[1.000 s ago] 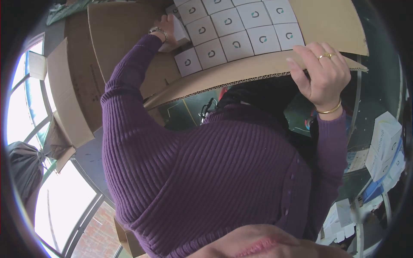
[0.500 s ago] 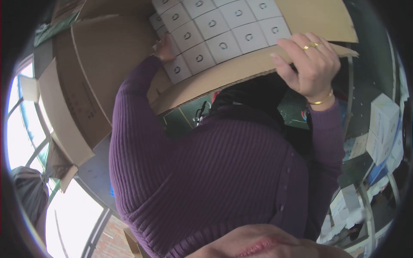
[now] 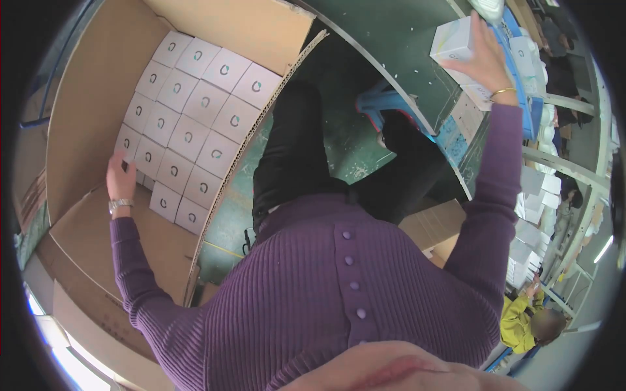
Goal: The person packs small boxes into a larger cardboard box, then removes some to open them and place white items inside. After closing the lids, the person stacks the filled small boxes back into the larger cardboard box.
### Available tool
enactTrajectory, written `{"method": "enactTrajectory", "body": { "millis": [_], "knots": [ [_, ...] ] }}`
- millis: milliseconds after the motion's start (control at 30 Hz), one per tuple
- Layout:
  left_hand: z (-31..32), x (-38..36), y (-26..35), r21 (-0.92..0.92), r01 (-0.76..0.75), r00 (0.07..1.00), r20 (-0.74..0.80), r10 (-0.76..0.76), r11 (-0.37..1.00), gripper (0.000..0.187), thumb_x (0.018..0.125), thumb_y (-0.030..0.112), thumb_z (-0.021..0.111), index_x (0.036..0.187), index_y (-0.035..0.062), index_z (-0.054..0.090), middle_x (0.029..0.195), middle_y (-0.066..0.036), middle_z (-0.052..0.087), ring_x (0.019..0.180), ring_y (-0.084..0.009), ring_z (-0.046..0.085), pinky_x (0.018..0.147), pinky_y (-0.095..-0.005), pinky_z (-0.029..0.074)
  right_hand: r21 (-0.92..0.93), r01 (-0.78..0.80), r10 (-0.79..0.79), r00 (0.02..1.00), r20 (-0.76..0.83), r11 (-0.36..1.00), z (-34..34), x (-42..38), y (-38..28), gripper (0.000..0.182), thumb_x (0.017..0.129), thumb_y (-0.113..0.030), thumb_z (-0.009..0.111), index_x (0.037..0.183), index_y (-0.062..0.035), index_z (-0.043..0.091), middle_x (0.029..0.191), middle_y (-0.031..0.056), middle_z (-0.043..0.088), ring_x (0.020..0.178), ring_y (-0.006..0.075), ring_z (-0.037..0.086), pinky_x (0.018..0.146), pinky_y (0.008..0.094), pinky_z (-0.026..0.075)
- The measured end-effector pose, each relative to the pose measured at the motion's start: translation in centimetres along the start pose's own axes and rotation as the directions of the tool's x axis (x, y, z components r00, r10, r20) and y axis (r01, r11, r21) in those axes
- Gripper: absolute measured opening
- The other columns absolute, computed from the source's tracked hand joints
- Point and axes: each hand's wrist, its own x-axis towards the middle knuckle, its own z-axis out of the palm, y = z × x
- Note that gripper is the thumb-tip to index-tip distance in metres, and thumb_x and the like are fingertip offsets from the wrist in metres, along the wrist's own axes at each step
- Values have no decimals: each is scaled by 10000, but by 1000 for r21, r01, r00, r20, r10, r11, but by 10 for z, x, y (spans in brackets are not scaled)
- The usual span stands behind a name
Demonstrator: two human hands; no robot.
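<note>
Inside a large cardboard carton [image 3: 98,225], rows of small white boxes [image 3: 189,137] with a round ring-like mark are packed side by side. My left hand [image 3: 122,177], with a watch at the wrist, reaches into the carton. Its fingertips rest at the lower-left edge of the rows, fingers slightly apart. Over at the upper right, my right hand [image 3: 486,57] spreads thumb and fingers around the corner of a white box [image 3: 452,40] on the green table. That hand is open against the box, which stands beside a blue crate.
The green table [image 3: 391,32] extends along the top, with a blue crate [image 3: 533,114] on it. Under its edge is a blue stool [image 3: 385,101]. A smaller cardboard box [image 3: 430,225] sits by my right side. A person in yellow [image 3: 518,322] is at the lower right.
My right hand has left the carton flap and moved to the white box on the table. My body has turned right; my left hand stays inside the carton by the packed boxes.
</note>
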Motion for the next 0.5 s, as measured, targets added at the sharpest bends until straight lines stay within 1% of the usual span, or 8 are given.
{"method": "enactTrajectory", "body": {
  "millis": [67, 100, 167, 200, 300, 367, 400, 500],
  "knots": [
    [-33, 5, 32, -51, -61, 987, -150, 53, 997, 447, 991, 236, 558, 1409, 77, 563, 1482, -139, 521, 1379, -295, 483, 1126, -457, 427, -47, -137, 144, 969, 203, 989, 9, -1, 50, 1167, 783, -480, 812, 1619, -180, 56, 1670, 107, 164, 1530, 325, 182, 1206, 507, 201],
    [-49, 7, 53, -57, -68, 980, -189, 56, 996, 440, 996, 241, 552, 1410, 92, 569, 1493, -125, 516, 1388, -284, 476, 1129, -456, 425, -55, -162, 171, 952, 252, 985, 11, -1, 68, 1202, 776, -471, 818, 1630, -196, 19, 1686, 95, 130, 1543, 318, 156, 1212, 512, 181],
    [-75, 6, 94, -103, -167, 948, -291, 131, 981, 419, 1002, 267, 574, 1400, 135, 589, 1475, -82, 545, 1379, -255, 493, 1128, -426, 423, -65, -198, 208, 942, 262, 978, 15, 5, 83, 1118, 788, -312, 799, 1629, -206, 70, 1661, 120, 199, 1519, 336, 197, 1200, 516, 214],
    [-87, 1, 110, -104, -168, 940, -318, 127, 980, 414, 1004, 274, 580, 1397, 146, 594, 1471, -71, 553, 1377, -247, 497, 1127, -419, 422, -52, -185, 193, 944, 268, 981, 17, 11, 82, 1101, 791, -273, 794, 1629, -208, 83, 1655, 126, 216, 1512, 340, 208, 1197, 517, 223],
    [-113, -11, 158, -180, -283, 906, -373, 201, 942, 381, 988, 229, 574, 1354, 140, 628, 1433, -41, 590, 1336, -214, 532, 1102, -392, 437, -36, -190, 193, 948, 252, 981, 15, 24, 58, 1070, 764, -324, 791, 1618, -192, 161, 1546, 176, 338, 1454, 354, 283, 1177, 522, 248],
    [-122, -17, 179, -229, -374, 876, -406, 262, 899, 344, 986, 255, 597, 1316, 178, 658, 1405, 5, 609, 1181, -151, 608, 795, -293, 453, 147, -184, 156, 971, 184, 972, 19, 34, 27, 1057, 776, -424, 817, 1605, -191, 204, 1588, 177, 301, 1475, 366, 261, 1188, 551, 247],
    [-123, -13, 191, -246, -405, 865, -414, 283, 880, 334, 986, 262, 603, 1306, 188, 666, 1399, 17, 614, 1142, -136, 627, 719, -268, 457, 183, -187, 157, 973, 166, 965, 19, 37, 8, 1056, 780, -450, 824, 1602, -190, 214, 1598, 177, 292, 1480, 368, 255, 1191, 558, 247],
    [-127, -1, 236, -225, -621, 729, -517, 448, 751, 322, 972, 244, 640, 1286, 191, 686, 1380, 27, 633, 1102, -127, 665, 645, -233, 468, 156, -33, 24, 998, 57, 987, 9, 35, -53, 1054, 778, -653, 733, 1595, -220, 227, 1528, 217, 377, 1404, 422, 323, 1126, 518, 311]
  ]
}}
